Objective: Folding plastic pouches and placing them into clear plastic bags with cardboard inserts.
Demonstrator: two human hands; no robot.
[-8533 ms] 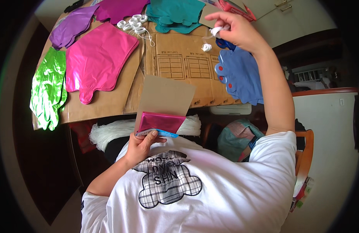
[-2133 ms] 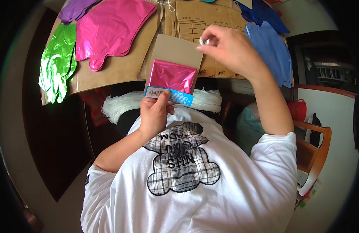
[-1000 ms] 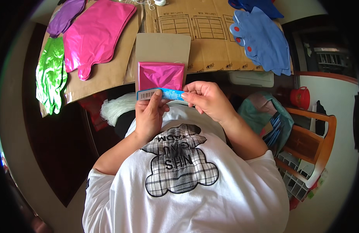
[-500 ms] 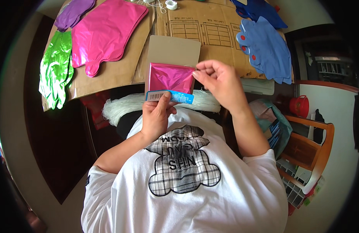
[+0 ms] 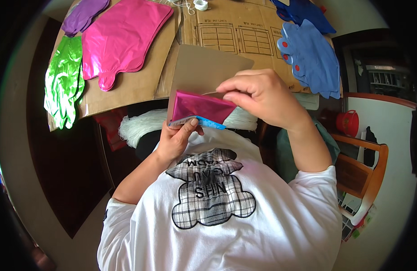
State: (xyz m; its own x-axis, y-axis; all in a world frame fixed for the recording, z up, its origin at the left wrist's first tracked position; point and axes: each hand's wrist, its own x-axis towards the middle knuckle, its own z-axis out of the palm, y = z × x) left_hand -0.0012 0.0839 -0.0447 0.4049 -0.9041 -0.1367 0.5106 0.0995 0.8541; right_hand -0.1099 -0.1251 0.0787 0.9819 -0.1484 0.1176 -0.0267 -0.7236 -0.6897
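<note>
My left hand (image 5: 176, 136) pinches the card (image 5: 204, 65) by its blue strip (image 5: 210, 123), the folded pink foil (image 5: 197, 105) just beyond it, while my right hand (image 5: 221, 93) is narrow at the foil's far edge — holding what, I cannot tell — and a slack left grip could let the foil slide.

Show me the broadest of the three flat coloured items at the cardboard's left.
The pink item: it spreads far wider than the purple one and green one.

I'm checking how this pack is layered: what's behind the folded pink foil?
Behind the folded pink foil stands a grey-brown card, its upper part in view. The foil and blue strip hide most of its lower part.
</note>
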